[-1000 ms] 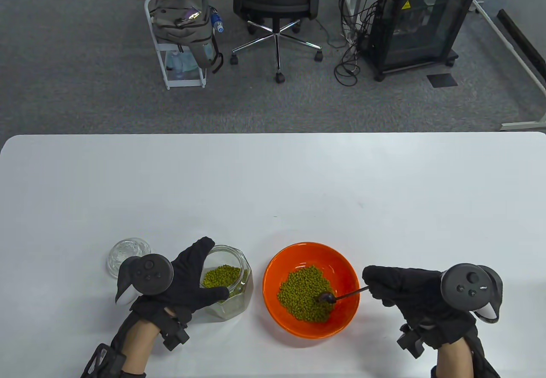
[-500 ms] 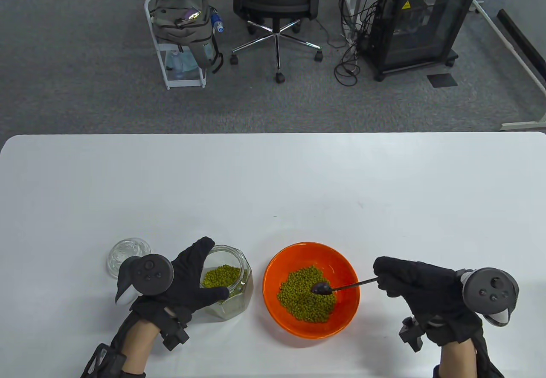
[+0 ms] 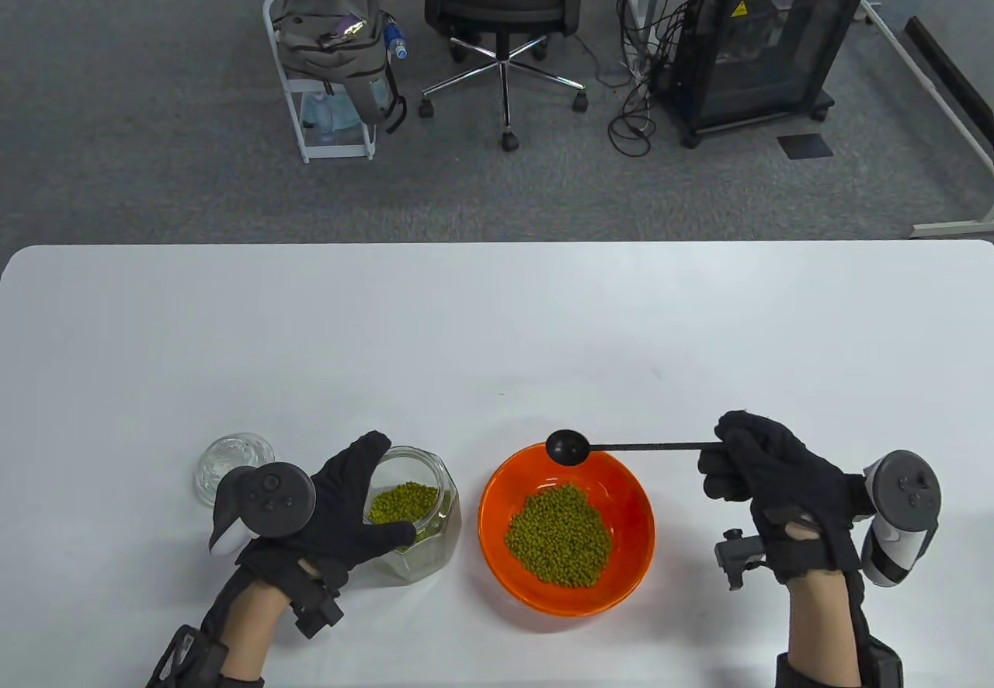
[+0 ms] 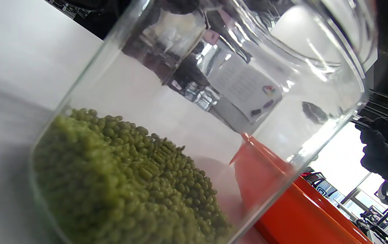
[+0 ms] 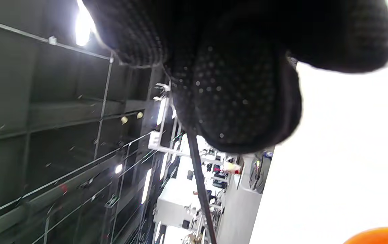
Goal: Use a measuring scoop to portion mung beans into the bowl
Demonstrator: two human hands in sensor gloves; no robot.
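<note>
White table [image 3: 497, 331] — left hand [image 3: 342, 505] grips jar [image 3: 419, 517], right hand [image 3: 765, 470] pinches scoop [image 3: 567, 446].

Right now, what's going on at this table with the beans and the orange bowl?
A person in black sensor gloves is portioning mung beans. The left hand holds an open glass jar of beans steady on the table. The right hand pinches the handle of a black measuring scoop, which looks empty and sits over the far rim of the orange bowl. The bowl already contains a pile of beans. The jar's glass lid lies beside the left hand.
</note>
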